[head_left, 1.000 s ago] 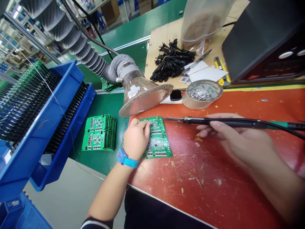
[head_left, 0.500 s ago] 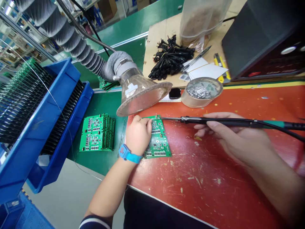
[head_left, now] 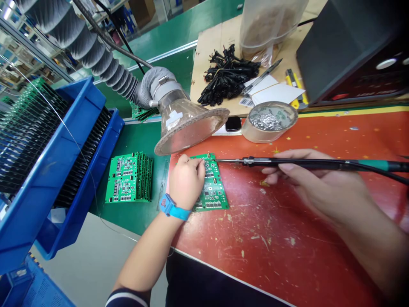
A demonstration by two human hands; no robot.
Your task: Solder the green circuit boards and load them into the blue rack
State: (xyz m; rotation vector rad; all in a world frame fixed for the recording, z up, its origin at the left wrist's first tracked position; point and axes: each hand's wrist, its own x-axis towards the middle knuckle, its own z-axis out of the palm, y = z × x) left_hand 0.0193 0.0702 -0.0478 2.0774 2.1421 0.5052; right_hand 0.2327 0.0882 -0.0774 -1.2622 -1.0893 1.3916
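Circuit board [head_left: 212, 198] lay flat on the red mat [head_left: 271, 238], just under and to the right of the left hand [head_left: 187, 181], its left part hidden by the fist. Through the head camera I saw that hand curled into a narrow pinch over the board's far end; whether a strand sat between the fingertips, I could not tell.

Right hand [head_left: 316, 183] had a firm, narrow hold on a soldering iron [head_left: 262, 161], levelled leftward. Its tip met the board's right edge near the far corner, or stopped just short; contact too fine for me to confirm.

Progress, my reading: one spot on this board in hand, joint not visibly finished. Left of the left hand stood a stack of boards [head_left: 123, 179]; done or waiting, I could not say.

Farther out: extraction hood [head_left: 188, 123] just beyond the left hand, mouth tipped toward the board. Roll of tape [head_left: 260, 135] beyond the iron's shaft, with silvery bits inside. Black cable bundle [head_left: 223, 79] past that. Well left of the left grip, a blue bin [head_left: 76, 121] beside rows of upright boards [head_left: 35, 123], uncounted.
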